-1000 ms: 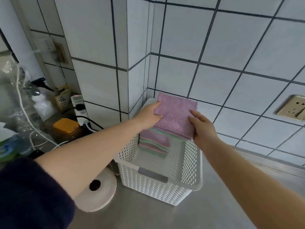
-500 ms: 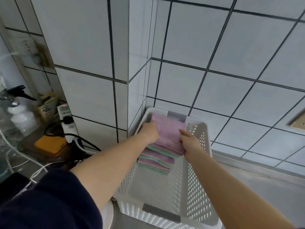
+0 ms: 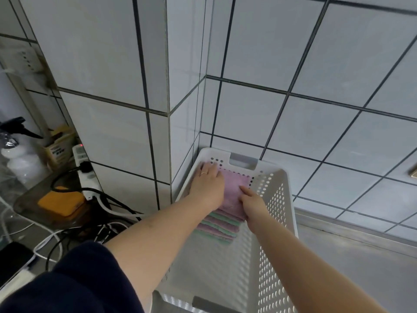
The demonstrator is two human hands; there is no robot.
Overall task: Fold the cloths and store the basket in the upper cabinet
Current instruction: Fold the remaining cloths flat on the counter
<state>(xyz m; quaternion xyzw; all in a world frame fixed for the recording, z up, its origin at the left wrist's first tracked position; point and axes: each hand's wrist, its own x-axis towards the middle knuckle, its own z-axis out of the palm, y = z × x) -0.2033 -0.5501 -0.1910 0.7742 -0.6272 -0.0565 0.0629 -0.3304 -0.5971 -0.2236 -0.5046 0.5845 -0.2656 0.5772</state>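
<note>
Both hands lie on the top pink cloth (image 3: 233, 188) of a folded stack (image 3: 220, 225) (pink and green) in the white basket (image 3: 278, 213): left hand (image 3: 208, 185) flat, right hand (image 3: 253, 205) at its edge.

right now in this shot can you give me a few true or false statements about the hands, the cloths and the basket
1. Both hands are inside the white basket. True.
2. The top cloth is green. False: it is pink, lying on a stack of folded cloths in pink and green.
3. The left hand lies flat on the top cloth. True.
4. The basket sits in the middle of the counter, away from the walls. False: it is pushed into the tiled corner.
5. The right hand holds the basket's rim. False: it rests on the top cloth's right edge.
</note>
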